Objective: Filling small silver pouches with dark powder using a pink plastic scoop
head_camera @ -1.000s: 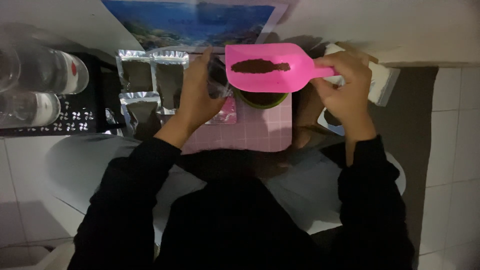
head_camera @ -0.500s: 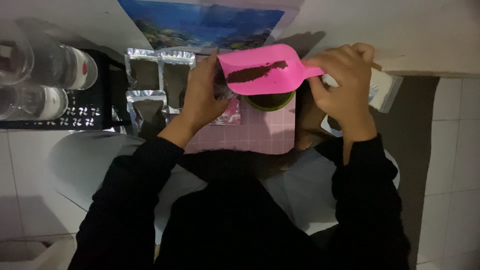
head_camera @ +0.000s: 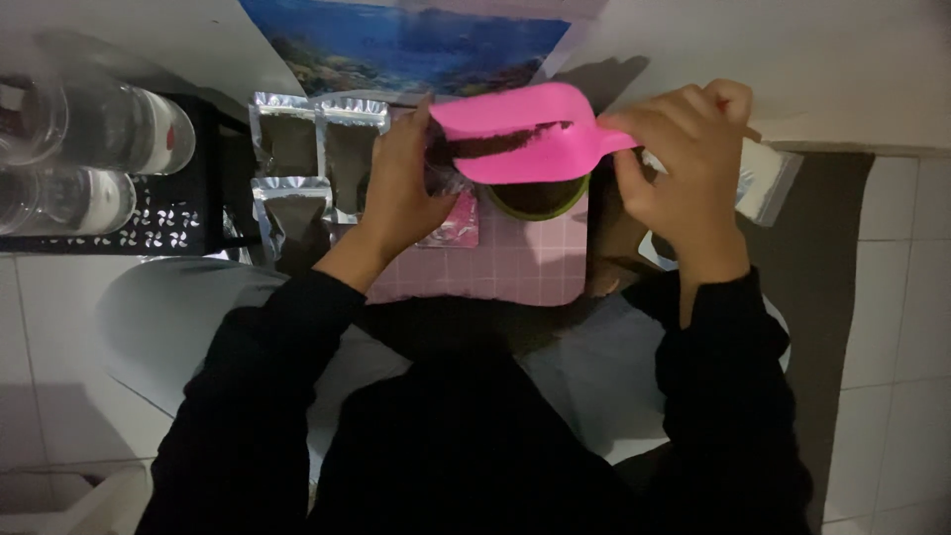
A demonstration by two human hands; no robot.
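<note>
Lengthwise, pink scoop (head_camera: 520,129) carries dark powder (head_camera: 495,145).

Left side blocked: 3 silver foil pouches (head_camera: 319,163) just beside left hand (head_camera: 401,193), clear plastic bottles (head_camera: 94,159) farther left. Bare white surface (head_camera: 842,59) far right gives passing room; near edge taken by black sleeves (head_camera: 723,396).

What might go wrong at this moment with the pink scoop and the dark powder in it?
The pink scoop in the right hand is tilted toward a small pouch held by the left hand; powder could miss its narrow mouth and spill on the pink mat. The green bowl below might get knocked.
</note>
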